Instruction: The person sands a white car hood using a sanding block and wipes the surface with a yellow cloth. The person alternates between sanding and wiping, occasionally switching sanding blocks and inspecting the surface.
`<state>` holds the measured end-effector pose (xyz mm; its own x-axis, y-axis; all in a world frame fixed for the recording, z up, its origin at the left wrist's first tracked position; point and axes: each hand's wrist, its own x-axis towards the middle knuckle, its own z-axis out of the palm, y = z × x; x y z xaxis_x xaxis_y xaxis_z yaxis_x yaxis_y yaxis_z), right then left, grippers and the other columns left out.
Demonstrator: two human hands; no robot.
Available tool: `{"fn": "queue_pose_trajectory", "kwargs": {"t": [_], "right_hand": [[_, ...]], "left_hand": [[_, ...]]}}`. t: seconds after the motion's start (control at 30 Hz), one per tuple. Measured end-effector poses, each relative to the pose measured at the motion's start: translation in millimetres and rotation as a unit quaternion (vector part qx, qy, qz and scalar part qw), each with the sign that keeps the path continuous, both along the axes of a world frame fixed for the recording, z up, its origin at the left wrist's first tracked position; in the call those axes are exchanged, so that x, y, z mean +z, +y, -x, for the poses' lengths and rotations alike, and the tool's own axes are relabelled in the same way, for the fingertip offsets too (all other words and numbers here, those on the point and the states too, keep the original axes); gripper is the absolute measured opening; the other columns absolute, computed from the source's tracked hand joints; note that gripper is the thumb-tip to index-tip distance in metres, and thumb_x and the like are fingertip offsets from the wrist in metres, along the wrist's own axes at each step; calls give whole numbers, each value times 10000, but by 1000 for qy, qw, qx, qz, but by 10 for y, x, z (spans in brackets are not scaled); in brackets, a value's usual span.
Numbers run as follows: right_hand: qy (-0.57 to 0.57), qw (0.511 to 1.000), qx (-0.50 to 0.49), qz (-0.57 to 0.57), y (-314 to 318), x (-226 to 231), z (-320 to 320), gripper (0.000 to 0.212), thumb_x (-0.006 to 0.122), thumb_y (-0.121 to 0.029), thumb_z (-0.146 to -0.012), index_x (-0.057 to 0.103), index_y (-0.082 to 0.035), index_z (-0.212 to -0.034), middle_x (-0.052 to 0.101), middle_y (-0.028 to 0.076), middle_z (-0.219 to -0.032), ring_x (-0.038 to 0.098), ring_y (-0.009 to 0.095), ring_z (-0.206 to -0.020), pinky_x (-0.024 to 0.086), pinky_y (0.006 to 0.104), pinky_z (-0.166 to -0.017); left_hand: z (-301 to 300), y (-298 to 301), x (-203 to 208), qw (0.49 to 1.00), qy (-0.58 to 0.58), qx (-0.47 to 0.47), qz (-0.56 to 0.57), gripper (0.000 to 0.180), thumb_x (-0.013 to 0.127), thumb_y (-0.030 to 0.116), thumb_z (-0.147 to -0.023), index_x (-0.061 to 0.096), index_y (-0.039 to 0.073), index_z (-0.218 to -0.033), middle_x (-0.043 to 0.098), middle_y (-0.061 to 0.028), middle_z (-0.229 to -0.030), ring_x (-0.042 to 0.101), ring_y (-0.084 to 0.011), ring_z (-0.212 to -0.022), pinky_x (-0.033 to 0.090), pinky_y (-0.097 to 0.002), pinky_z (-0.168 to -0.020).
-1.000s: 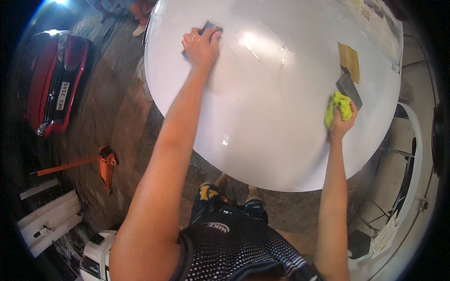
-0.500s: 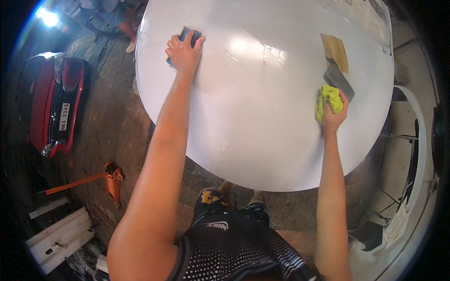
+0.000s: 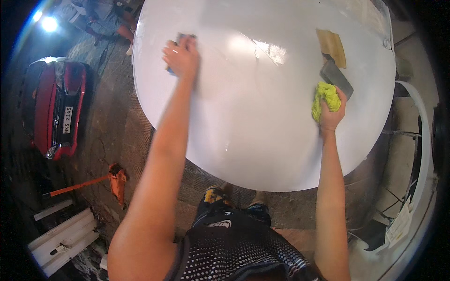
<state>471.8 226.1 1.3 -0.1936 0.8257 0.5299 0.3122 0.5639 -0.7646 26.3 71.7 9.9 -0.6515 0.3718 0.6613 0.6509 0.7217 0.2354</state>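
Observation:
A broad, glossy white curved panel, like a car hood, spreads out in front of me with wet shine on it. Toward its far left, my left hand presses down over a small blue and dark sanding block, mostly covered by the palm and fingers. On the right side, my right hand is closed around a crumpled yellow-green cloth resting on the panel. Just beyond that hand lies a grey flat block, and a brown sheet of sandpaper sits past it.
A red car stands on the floor at the left. Nearer are an orange floor jack and a ribbed white part. At the far left a person is partly visible. A white curved bumper-like part lies along the right.
My left hand has slid slightly to the left and toward me with the sanding block, its fingers flatter over it. My right hand keeps the cloth at nearly the same place.

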Motion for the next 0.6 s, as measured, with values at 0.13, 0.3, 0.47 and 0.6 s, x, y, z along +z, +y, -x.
{"fn": "queue_pose_trajectory", "kwargs": {"t": [0.13, 0.3, 0.47, 0.6], "right_hand": [[-11, 1000, -21, -11, -20, -60, -128, 561, 770, -17, -737, 624, -57, -1277, 638, 108, -1233, 612, 272, -1170, 460, 363, -1054], [-3, 1000, -14, -11, -14, -82, -102, 581, 776, -9, -723, 624, -57, -1282, 638, 109, -1242, 608, 272, -1184, 453, 364, -1065], [-2, 1000, -9, 6, -4, -52, -23, 580, 766, 5, -719, 624, -55, -1279, 636, 106, -1259, 607, 274, -1191, 447, 372, -1080], [-7, 1000, -20, -4, 23, -101, -186, 571, 758, 10, -727, 624, -57, -1278, 633, 102, -1270, 602, 274, -1202, 444, 375, -1086]], "left_hand": [[-1688, -507, -361, 930, -5, -368, 28, 195, 695, 241, -895, 759, 286, -1073, 641, -162, -1043, 585, -365, -888, 458, -511, -781], [-782, 60, 104, 927, -190, -304, 115, 484, 749, 295, -863, 599, 175, -1307, 540, -172, -1246, 493, -358, -1130, 392, -508, -947], [-1114, 376, 232, 978, -136, -144, 58, 462, 721, 334, -881, 644, -7, -1183, 599, -235, -1127, 567, -379, -1046, 446, -534, -909], [-1845, -135, -248, 888, 68, -450, 66, 327, 668, 362, -935, 701, 73, -1084, 633, -227, -1028, 623, -408, -1046, 469, -561, -955]]}}
